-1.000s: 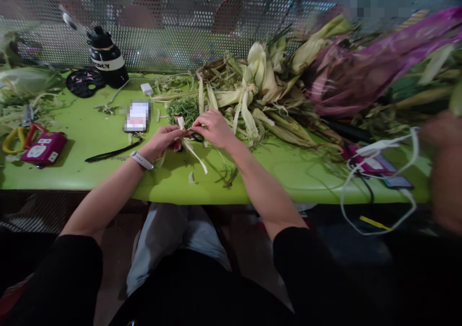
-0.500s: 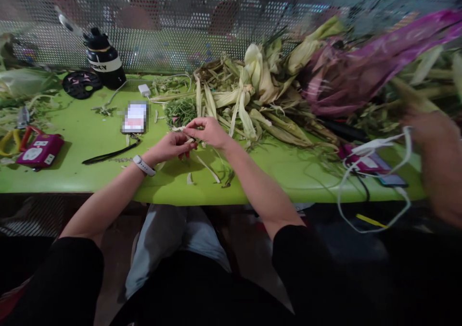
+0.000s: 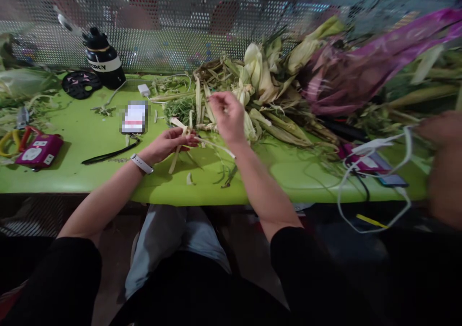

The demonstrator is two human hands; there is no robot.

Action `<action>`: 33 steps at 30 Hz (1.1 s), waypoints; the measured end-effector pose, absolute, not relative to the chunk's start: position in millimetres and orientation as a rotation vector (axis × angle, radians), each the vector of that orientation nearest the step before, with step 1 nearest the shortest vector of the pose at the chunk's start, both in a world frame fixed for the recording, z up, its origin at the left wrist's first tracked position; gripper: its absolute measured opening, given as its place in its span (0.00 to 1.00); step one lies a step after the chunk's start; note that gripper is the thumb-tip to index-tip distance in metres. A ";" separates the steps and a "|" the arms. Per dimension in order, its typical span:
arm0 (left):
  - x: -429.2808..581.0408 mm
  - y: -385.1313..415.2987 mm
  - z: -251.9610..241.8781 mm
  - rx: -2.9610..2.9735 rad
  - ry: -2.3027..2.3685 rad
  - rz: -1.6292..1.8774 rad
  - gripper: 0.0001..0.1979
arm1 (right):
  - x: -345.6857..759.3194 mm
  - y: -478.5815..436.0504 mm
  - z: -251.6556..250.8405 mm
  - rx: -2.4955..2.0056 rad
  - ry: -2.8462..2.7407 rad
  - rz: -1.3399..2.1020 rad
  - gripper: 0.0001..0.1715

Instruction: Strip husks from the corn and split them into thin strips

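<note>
My left hand (image 3: 170, 142), a white band on its wrist, pinches several pale corn husk strips (image 3: 174, 161) low over the green table. The strips cross at the fingertips and stick out in different directions, one of them downward. Raised to the right is my right hand (image 3: 230, 118), its fingers curled together in front of the husk pile. Whether anything is between those fingers is too small to tell. A small heap of thin green strands (image 3: 179, 108) lies just beyond my left hand. Loose dried corn husks (image 3: 265, 88) are piled behind my right hand.
A phone (image 3: 134, 117), black strap (image 3: 110, 153), magenta box (image 3: 39, 150) and dark bottle (image 3: 108, 64) stand or lie left. Right are a purple plastic bag (image 3: 335, 83), white cable (image 3: 339, 196) and another person's blurred arm (image 3: 445, 167). Perforated metal (image 3: 173, 28) rises behind the table.
My right hand has parted from my left, moving up and to the right. My left hand stays nearly in place, and the husk strips in it are now in plain sight.
</note>
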State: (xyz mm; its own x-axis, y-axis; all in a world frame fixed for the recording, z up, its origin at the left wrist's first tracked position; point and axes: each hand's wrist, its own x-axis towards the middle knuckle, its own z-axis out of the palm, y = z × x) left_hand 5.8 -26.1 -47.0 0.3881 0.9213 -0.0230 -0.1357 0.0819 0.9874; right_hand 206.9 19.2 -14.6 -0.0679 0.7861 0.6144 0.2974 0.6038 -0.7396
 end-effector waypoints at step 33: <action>-7.2 -21.0 -40.8 1.213 0.959 1.248 0.18 | 179.2 -1.5 -35.6 -0.963 -1.749 1.625 0.21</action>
State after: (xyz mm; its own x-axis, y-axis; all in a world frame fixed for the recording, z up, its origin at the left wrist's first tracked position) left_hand -7.2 -21.0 -40.8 0.1191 0.9881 0.0969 -0.1604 -0.0772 0.9840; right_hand 179.2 -1.5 -35.6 -0.5855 0.8076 -0.0702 0.1297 0.0078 -0.9915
